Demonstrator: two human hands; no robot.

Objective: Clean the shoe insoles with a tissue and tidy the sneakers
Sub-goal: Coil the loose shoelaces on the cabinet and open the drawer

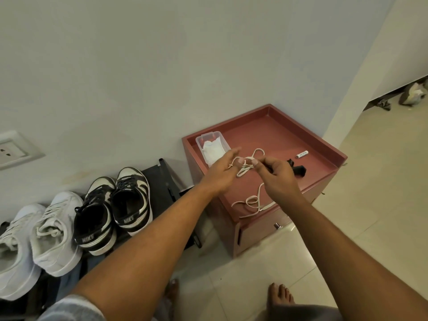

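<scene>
a: one red desk (282, 137) carries all the loose stuff. raised rim all round, so nothing rolls off by itself. weak spot is the front edge, where the lace tail lies.
b: sneakers?
a: two pairs on the dark rack (162, 181) left of the desk, well apart from the hands: white pair (53, 230), black-and-white pair (132, 200). insoles not in view, presumably inside. my read: no wiping under way, this is the lace step.
b: tissue?
a: in the clear tub (209, 140) at the desk's back-left corner, tissue (212, 150) sticking up, just behind the left hand. a forearm swinging over to the rack could tip the tub.
b: hands?
a: both above the desk, on the white lace (244, 169). left hand (220, 174) pinches it thumb to forefinger, other fingers stretched out, blurred. right hand (278, 177) pinches the other side, remaining fingers curled in. rest of the lace drops and loops on the desk top.
b: failure modes?
a: loose loops knot if pulled tight. tail could snag the drawer knob (277, 226) or drag off the edge. can't tell which shoe it belongs to, so wrong-shoe relacing is possible.
b: small stuff?
a: black clip-like thing (298, 170) and white tube (302, 154) right of the hands. a sweeping lace could flick the tube about.
</scene>
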